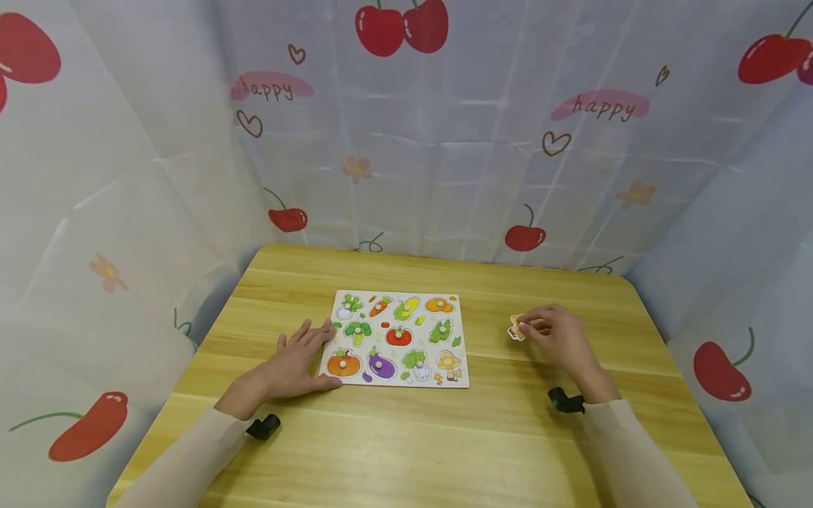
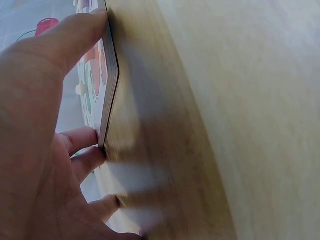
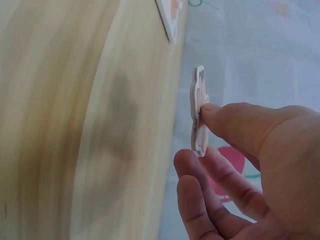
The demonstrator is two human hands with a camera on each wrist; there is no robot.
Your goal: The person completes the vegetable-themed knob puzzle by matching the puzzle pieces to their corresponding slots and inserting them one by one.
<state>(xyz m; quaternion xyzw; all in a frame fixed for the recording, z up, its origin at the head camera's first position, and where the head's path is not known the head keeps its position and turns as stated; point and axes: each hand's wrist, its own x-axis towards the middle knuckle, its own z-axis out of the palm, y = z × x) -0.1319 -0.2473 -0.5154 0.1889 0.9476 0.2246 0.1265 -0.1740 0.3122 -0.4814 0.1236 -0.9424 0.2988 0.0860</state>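
A white vegetable peg-puzzle board [image 1: 398, 339] lies flat in the middle of the wooden table [image 1: 444, 437]. My left hand [image 1: 297, 363] rests flat beside its left edge, fingers straight and touching the board's rim [image 2: 111, 90]. Right of the board, my right hand [image 1: 554, 333] pinches a small flat puzzle piece [image 1: 517, 329] by its peg, lifted just off the table. In the right wrist view the piece [image 3: 198, 111] is seen edge-on, held by thumb and fingers, apart from the wood.
Cherry-print cloth [image 1: 444, 141] walls the table on the back and both sides. The board's corner [image 3: 170, 20] shows at the top of the right wrist view. Bare wood lies in front of the board and between board and right hand.
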